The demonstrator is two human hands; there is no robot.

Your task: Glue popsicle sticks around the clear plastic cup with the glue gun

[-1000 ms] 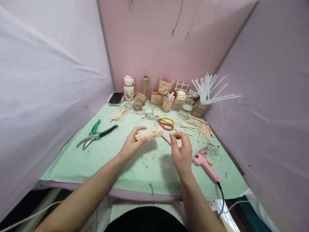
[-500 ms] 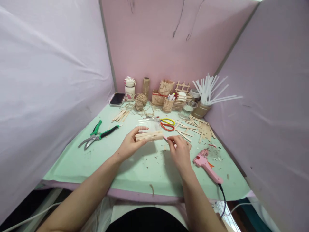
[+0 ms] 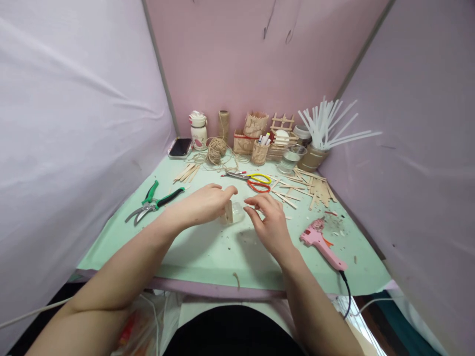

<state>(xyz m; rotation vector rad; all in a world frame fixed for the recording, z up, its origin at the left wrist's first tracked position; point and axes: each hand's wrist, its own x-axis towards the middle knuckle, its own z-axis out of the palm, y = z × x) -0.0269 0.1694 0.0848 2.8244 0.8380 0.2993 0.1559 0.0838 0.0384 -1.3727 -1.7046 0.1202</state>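
Observation:
My left hand (image 3: 208, 203) is closed from above on a piece made of pale wooden craft sticks (image 3: 227, 212) joined to a clear plastic part (image 3: 238, 212). That piece is turned so its end faces right, and much of it is hidden behind the hand. To its right, my right hand (image 3: 266, 217) is held with thumb and forefinger bent and a small gap between them. Nothing shows between those fingertips. Beyond both hands, scissors (image 3: 259, 182) with yellow and red handles lie on the green tabletop (image 3: 208, 262).
At right lies a pink glue gun (image 3: 322, 244) with its cord off the edge. Green-handled pruning shears (image 3: 150, 202) lie left. Loose craft sticks (image 3: 319, 190), twine (image 3: 217, 150), a cup of water (image 3: 291, 159) and white glue sticks (image 3: 322, 123) stand or lie toward the back.
The stick piece has turned from lengthwise to end-on in my left hand, which now grips it from above. The small pink thing no longer shows at my right fingertips.

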